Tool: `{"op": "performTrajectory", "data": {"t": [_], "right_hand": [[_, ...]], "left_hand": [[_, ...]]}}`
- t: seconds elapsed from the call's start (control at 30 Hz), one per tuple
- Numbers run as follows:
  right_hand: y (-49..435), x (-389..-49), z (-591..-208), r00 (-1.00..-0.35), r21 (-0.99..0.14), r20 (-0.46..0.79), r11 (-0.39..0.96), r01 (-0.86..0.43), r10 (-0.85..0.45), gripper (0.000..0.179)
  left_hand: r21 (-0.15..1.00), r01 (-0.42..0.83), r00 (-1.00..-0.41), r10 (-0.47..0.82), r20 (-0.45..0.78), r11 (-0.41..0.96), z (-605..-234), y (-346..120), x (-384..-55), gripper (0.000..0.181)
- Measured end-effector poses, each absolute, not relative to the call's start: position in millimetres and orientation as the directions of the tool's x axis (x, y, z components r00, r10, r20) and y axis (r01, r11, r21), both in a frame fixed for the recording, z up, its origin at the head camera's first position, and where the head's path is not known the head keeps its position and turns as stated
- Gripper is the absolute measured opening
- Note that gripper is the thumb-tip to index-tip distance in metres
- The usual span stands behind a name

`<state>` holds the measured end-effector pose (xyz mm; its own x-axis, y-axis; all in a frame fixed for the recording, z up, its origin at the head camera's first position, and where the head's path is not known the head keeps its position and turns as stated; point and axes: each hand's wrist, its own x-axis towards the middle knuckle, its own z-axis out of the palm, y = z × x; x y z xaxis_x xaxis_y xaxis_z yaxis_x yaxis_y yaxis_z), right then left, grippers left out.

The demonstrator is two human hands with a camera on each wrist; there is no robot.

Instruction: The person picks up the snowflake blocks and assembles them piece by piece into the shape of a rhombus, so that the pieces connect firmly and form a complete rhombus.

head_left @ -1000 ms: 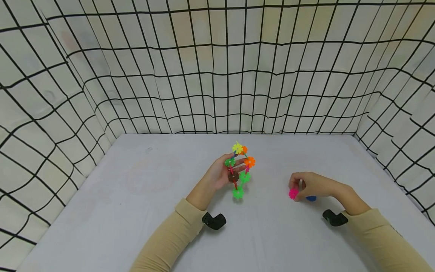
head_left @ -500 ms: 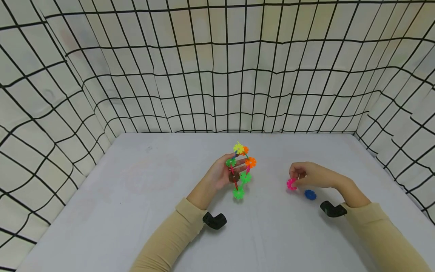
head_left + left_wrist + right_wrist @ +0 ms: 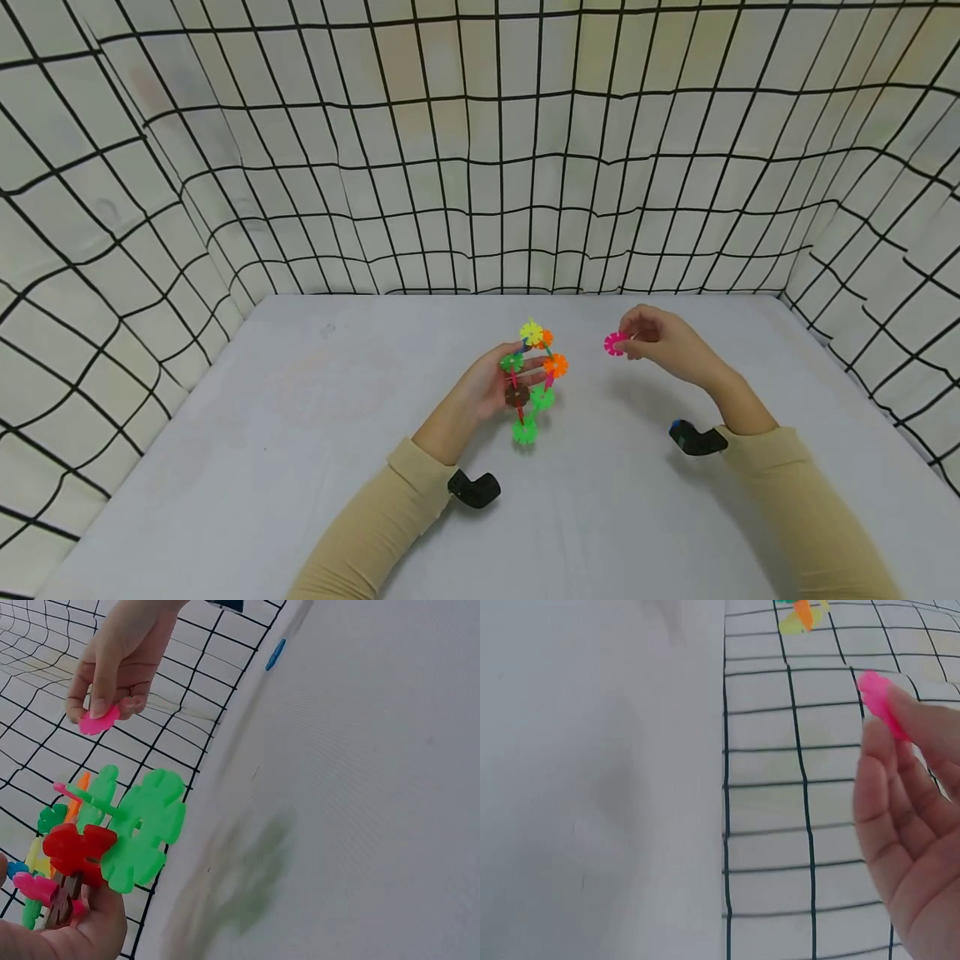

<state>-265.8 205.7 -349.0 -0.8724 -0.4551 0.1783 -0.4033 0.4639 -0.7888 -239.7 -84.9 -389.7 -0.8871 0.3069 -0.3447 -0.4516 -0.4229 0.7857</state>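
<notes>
My left hand (image 3: 480, 390) holds a loop of interlocking flower-shaped plastic discs (image 3: 542, 397) above the table, in green, orange, yellow, brown and red. In the left wrist view, a large green disc (image 3: 146, 829) and a red disc (image 3: 79, 851) face the camera, with the palm behind and below them. To the right of the loop, my right hand (image 3: 667, 342) pinches a single pink notched disc (image 3: 615, 343) between thumb and fingers, raised off the table. A gap separates the pink disc from the loop. The right wrist view shows the pink disc (image 3: 883, 705) nearly edge-on at the fingertips.
A blue disc (image 3: 275, 655) lies on the white table (image 3: 337, 500); in the head view the right wrist camera (image 3: 697, 438) mostly covers it. Another black camera (image 3: 474, 489) sits at the left wrist. White walls with a black grid net (image 3: 501, 192) enclose the table's back and sides.
My right hand has lifted the pink disc off the table beside the blue disc and carried it up and leftward, closer to the loop. The left hand and loop have barely shifted.
</notes>
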Motion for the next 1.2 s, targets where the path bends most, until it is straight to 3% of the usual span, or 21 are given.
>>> {"op": "performTrajectory", "data": {"t": [0.27,0.5,0.87,1.2], "right_hand": [[168,-281,-353,-0.906,-0.867,0.252,0.335,-0.368,-0.341,0.022],[145,-288,-365,-0.903,-0.91,0.235,0.245,-0.334,-0.359,0.026],[130,-293,-373,-0.888,-0.903,0.244,0.241,-0.354,-0.389,0.021],[134,-296,-375,-0.884,-0.902,0.225,0.256,-0.348,-0.411,0.018]], "left_hand": [[0.797,-0.473,-0.87,0.342,-0.356,-0.374,-389,-85,-239,0.045],[0.805,-0.483,-0.86,0.358,-0.364,-0.345,-390,-85,-239,0.041],[0.795,-0.482,-0.872,0.295,-0.392,-0.369,-393,-86,-242,0.021],[0.775,-0.489,-0.87,0.278,-0.406,-0.4,-393,-87,-241,0.023]]}}
